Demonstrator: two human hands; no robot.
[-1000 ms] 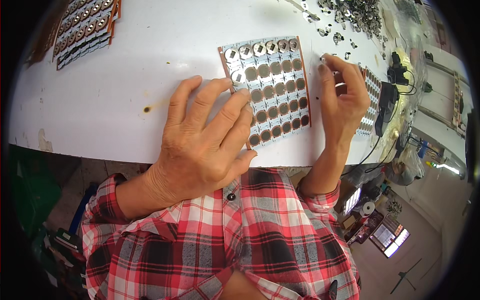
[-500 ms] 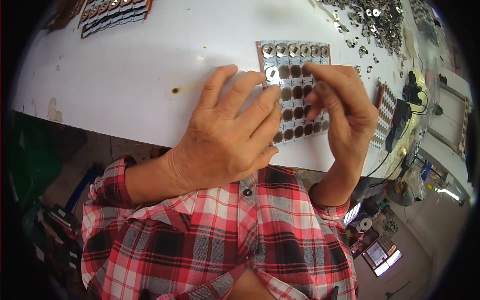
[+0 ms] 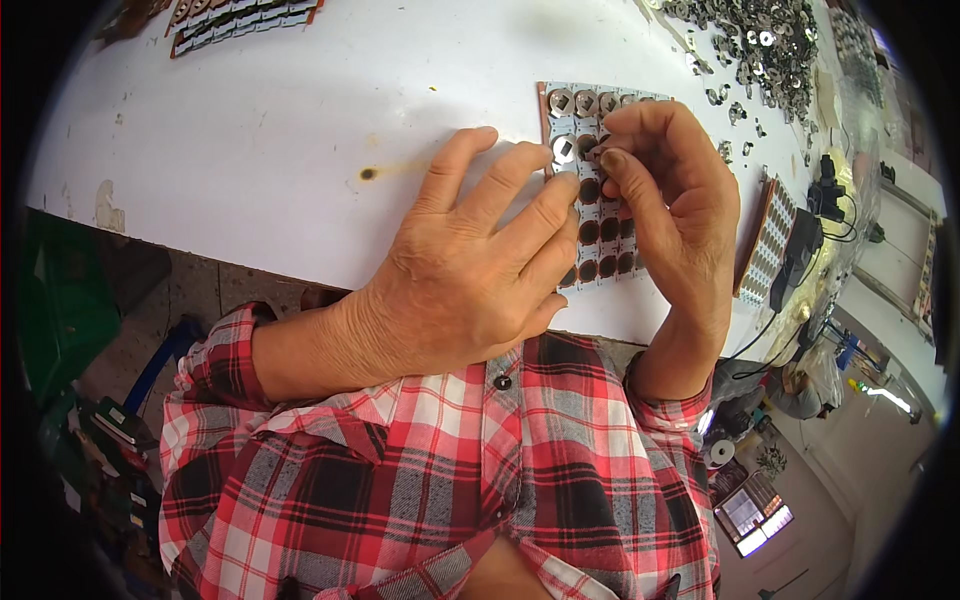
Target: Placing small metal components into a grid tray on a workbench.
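Note:
A panel of small circuit boards lies before me, with rows of round dark spots. Shiny metal clips with square openings fill the visible part of its far row, and one more metal clip sits at the left of the second row. My left hand is spread open along the panel's left edge, its fingertips touching or just over it. Above the second row, beside that single clip, my right hand pinches thumb and finger together. What it holds is small and mostly hidden. The right hand covers much of the panel's right side.
A heap of loose metal clips spreads over the far right of the white table. Another stack of panels stands at the right beside black adapters and cables. More stacked panels lie at the far left.
My right hand has moved left over the panel, to the second row, and its thumb and finger have come together. My left hand keeps its place on the panel's edge. The whole view has shifted slightly.

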